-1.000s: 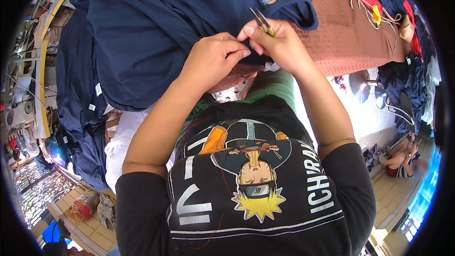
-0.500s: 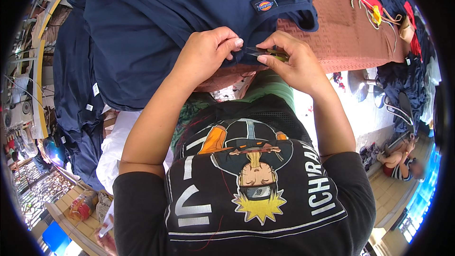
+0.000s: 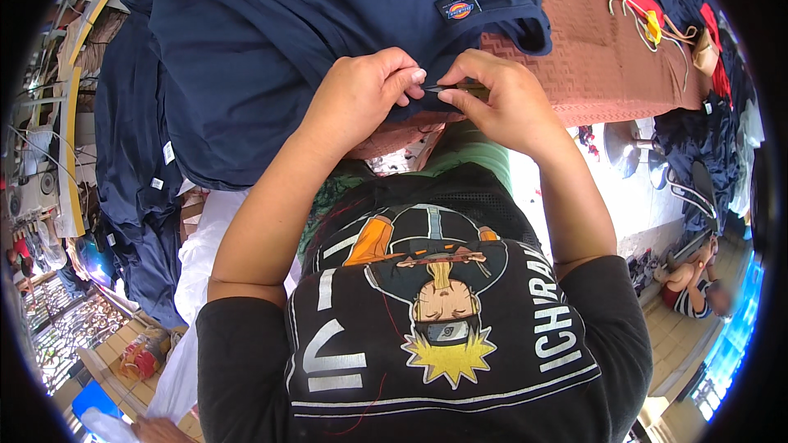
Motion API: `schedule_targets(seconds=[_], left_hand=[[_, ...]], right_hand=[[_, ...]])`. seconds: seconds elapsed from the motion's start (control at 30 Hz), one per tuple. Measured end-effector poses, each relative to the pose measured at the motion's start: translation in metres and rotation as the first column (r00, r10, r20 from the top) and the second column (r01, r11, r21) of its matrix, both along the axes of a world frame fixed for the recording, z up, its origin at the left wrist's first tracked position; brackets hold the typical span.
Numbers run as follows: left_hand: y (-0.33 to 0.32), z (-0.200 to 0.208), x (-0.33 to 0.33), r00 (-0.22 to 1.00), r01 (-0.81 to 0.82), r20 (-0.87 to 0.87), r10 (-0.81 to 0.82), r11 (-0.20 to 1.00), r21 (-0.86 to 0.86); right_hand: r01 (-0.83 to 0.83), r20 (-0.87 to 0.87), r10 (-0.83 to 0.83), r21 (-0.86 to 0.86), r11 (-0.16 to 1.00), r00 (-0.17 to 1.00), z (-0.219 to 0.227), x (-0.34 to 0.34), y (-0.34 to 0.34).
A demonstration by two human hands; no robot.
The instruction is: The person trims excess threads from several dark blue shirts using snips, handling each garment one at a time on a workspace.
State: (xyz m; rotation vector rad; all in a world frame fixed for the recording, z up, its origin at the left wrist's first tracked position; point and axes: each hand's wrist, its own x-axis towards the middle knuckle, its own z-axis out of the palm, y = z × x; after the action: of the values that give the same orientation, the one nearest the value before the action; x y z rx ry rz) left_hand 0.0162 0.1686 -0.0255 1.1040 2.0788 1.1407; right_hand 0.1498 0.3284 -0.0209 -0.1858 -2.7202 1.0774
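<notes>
A navy blue garment with a small dark label lies spread over the table in front of me. My left hand is closed in a pinch at its near edge; what sits between the fingertips is too small to make out. Just to the right, my right hand grips a pair of thread snips between thumb and fingers. The blades point left, close together, almost touching my left fingertips. Part of the snips is hidden behind the right hand.
A brown patterned cloth covers the table, with white cords and a yellow piece on it. More navy garments hang at the left. Another person sits low at the far right; someone's hand shows at lower left.
The snips' blades have come closer together, and my right hand has moved slightly left. At lower left, another person's hand and a white cloth have come further into view.
</notes>
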Motion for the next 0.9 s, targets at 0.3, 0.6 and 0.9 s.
schedule_targets(seconds=[0.3, 0.6, 0.9], left_hand=[[-0.063, 0.097, -0.010, 0.897, 0.176, -0.260, -0.358, 0.828, -0.532], [-0.019, -0.020, 0.002, 0.868, 0.027, -0.493, -0.054, 0.998, -0.062], [-0.018, -0.010, -0.002, 0.990, -0.110, 0.083, 0.113, 0.993, -0.044]], right_hand=[[0.140, -0.067, -0.183, -0.412, 0.900, 0.981, -0.011, 0.006, 0.022], [-0.017, 0.010, 0.022, -0.348, 0.937, 1.000, -0.035, -0.014, -0.010], [0.014, -0.047, -0.027, -0.247, 0.969, 0.999, -0.041, -0.022, -0.014]])
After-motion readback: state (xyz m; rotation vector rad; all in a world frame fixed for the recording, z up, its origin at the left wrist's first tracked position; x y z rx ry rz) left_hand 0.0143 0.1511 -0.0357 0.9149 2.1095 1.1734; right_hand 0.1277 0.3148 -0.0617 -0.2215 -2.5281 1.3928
